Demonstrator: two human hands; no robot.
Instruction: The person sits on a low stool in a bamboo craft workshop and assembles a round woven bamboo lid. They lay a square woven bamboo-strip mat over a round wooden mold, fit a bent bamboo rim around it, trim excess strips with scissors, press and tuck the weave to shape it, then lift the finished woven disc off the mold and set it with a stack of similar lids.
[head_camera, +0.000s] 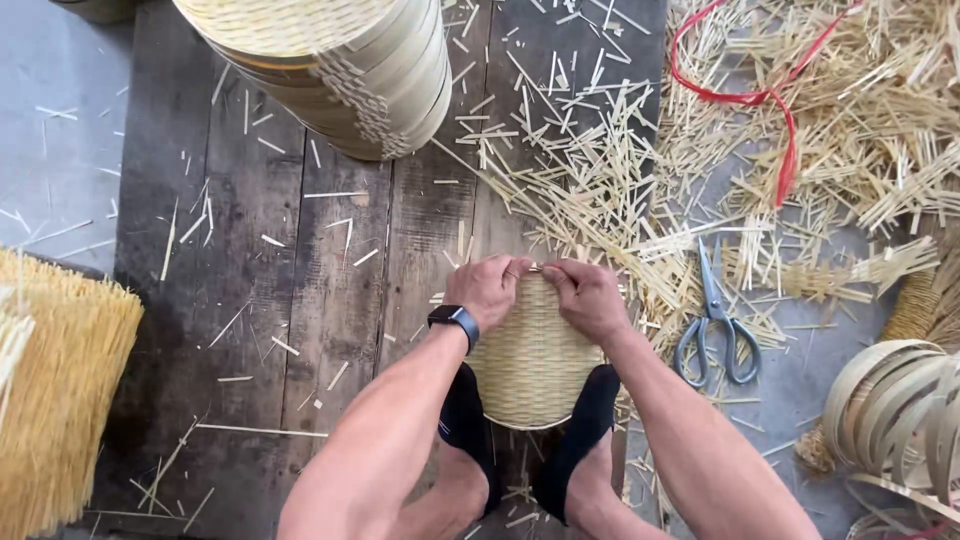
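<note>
- At centre of the dark, weathered wooden plank platform (300, 300): a round woven mat of pale bamboo strips (533, 370), lying flat, its near edge pinned under two feet in black slippers (575, 440).
- Left hand (487, 288): closed, fingers curled over the mat's far rim; a black smartwatch (453, 318) on the wrist.
- Right hand (588, 297): closed likewise on the same rim, thumb and fingertips pinching a thin strip end where the two hands meet and touch.
- Far edge, upper centre: a stack of round pale bamboo steamer frames with woven sides (340, 70), well apart from the hands; bare planks lie between.
- Right of the mat: grey-handled metal scissors (715, 320), blades shut, pointing away, lying near the right forearm on scattered offcuts.
- Upper right: a deep litter of short pale bamboo splinters (850, 130), with a red plastic cord (770, 100) looped across it.
- Right edge: coiled hoops of flat bamboo strip (895, 410), partly out of view.
- Left edge: a dense bundle of yellow bamboo sticks (55, 390), standing off the planks.
- Surface: planks sparsely strewn with slivers on the left, giving open room there; the right side is crowded. Grey concrete floor (50, 150) borders the platform at upper left.
</note>
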